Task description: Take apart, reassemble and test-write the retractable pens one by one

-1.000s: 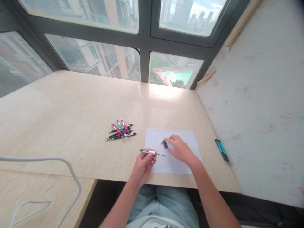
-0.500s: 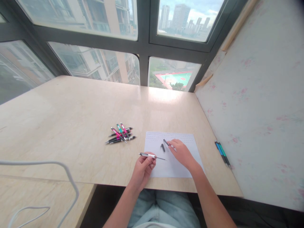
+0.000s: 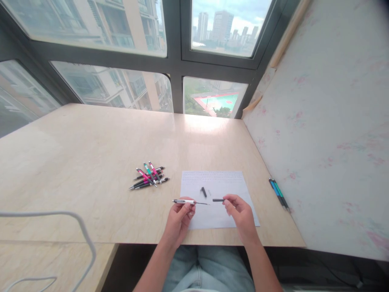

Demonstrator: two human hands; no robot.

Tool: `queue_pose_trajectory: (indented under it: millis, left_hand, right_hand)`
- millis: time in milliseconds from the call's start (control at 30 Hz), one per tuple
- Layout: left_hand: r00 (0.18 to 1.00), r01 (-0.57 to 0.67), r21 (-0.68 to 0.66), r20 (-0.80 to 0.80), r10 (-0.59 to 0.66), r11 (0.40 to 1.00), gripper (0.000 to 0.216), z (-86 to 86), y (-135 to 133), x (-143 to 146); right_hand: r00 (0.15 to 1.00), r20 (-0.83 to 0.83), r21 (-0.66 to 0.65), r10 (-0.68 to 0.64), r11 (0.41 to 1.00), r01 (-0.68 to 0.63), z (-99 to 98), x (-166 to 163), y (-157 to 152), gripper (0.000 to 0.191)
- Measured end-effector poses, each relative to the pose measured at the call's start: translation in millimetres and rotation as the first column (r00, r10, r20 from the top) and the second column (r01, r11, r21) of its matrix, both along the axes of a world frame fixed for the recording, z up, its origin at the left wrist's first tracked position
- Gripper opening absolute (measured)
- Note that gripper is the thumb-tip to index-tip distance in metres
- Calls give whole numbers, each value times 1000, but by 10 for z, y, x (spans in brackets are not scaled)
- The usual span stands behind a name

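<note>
My left hand (image 3: 180, 217) pinches a white pen body with its thin refill (image 3: 188, 201) sticking out to the right. My right hand (image 3: 240, 213) pinches a short black pen part (image 3: 217, 200), held level just right of the refill's tip, with a small gap between them. Both hands hover over a white sheet of paper (image 3: 217, 184) near the table's front edge. A second small black pen part (image 3: 204, 192) lies on the sheet just beyond the hands.
A pile of several pink, green and black pens (image 3: 148, 177) lies left of the sheet. Two blue-green pens (image 3: 278, 194) lie at the table's (image 3: 91, 154) right edge by the wall (image 3: 322, 121). A white cable (image 3: 75, 227) loops at the lower left. Windows run behind.
My right hand has picked up one black pen part from the sheet and brought it down toward the refill's tip. The left hand has kept the pen body nearly still.
</note>
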State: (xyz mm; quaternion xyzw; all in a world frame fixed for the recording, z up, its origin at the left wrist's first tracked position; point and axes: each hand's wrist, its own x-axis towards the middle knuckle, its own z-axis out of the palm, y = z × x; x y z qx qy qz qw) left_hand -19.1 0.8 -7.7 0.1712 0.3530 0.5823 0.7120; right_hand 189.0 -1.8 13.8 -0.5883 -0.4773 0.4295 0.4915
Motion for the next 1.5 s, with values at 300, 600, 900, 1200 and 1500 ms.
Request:
queue_pose_trajectory:
  millis: [300,600,900,1200,1500]
  left_hand:
    - [1000,-22,-1,-5,22,1000,19,31,-4,12]
    - [1000,-20,-7,-3,20,1000,19,-13,-4,4]
    - [1000,-17,-5,10,17,1000,18,5,-8,6]
    - [1000,-4,1,16,4,1000,16,18,-9,3]
    - [1000,-16,4,4,16,1000,17,56,-12,21]
  right_hand:
    - [999,43,33,-33,999,32,-5,-4,-135,24]
    - [900,418,139,-124,988,72,-205,-56,183,23]
    - [739,669,197,-75,977,-79,-269,-342,376,16]
    - [670,735,85,109,965,-250,-215,-159,435,31]
    - [620,779,43,90,980,-196,-165,-172,488,20]
